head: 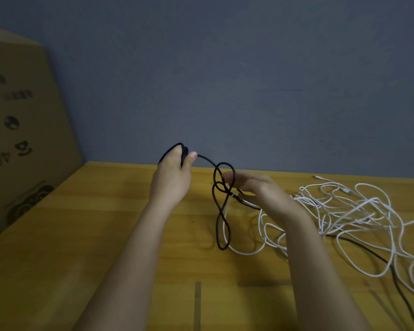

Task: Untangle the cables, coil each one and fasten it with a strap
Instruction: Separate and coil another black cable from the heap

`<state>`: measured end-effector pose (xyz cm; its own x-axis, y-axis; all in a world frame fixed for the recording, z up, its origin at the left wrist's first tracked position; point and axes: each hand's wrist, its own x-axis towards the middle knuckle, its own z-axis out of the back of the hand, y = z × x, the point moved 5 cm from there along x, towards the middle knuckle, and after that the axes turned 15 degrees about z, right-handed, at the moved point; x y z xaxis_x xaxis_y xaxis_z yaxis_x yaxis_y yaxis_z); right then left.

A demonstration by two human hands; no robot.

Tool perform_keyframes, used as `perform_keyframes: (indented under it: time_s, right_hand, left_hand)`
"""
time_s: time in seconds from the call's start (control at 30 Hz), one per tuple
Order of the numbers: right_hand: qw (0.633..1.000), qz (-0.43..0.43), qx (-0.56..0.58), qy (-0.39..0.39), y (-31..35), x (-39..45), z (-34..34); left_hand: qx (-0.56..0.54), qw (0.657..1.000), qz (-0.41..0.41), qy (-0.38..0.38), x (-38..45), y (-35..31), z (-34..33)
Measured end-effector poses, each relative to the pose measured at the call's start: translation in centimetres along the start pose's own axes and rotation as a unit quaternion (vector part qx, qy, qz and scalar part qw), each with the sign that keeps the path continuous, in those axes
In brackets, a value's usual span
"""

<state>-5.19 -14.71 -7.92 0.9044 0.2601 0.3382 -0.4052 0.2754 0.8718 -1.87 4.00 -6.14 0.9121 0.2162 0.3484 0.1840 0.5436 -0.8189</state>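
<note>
Head view looks down on a yellow wooden desk [105, 235] against a grey wall [225, 68]. At about 11 o'clock from the desk's middle, the left hand [173, 173] is raised and closed around a small coil of black cable [221, 211], thumb pressed on the strand. From there the cable arcs toward 3 o'clock and hangs in twisted loops down to the desk. The right hand [253, 187], blurred, is beside those loops with fingers stretched out; whether it pinches the cable I cannot tell. White cables [344, 216] lie tangled at 3 o'clock. A cardboard box [22, 127] stands at 9 o'clock.
</note>
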Motion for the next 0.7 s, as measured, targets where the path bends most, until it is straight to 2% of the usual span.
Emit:
perform_keyframes:
  time_s: [0.13,0.3,0.5,0.6,0.7]
  right_hand:
    - [0.994,-0.01,-0.099,0.036,-1.8,0.0,-0.7]
    - [0.981,-0.008,-0.195,-0.018,-2.8,0.3,-0.2]
    - [0.964,0.025,-0.224,-0.143,-2.4,0.6,0.8]
    - [0.936,0.039,-0.252,-0.243,-1.8,0.3,1.5]
    - [0.916,0.054,-0.263,-0.297,-1.3,0.1,1.6]
  left_hand:
    - [-0.014,1.0,-0.004,0.007,-0.1,-0.4,-0.1]
    - [0.036,0.999,-0.006,-0.014,-0.4,-0.6,-0.1]
    - [-0.041,0.992,0.026,0.114,-1.4,-1.8,-1.2]
    - [-0.038,0.984,0.048,0.17,-1.9,-2.0,-1.4]
    - [-0.029,0.973,0.067,0.219,-2.4,-2.1,-1.7]
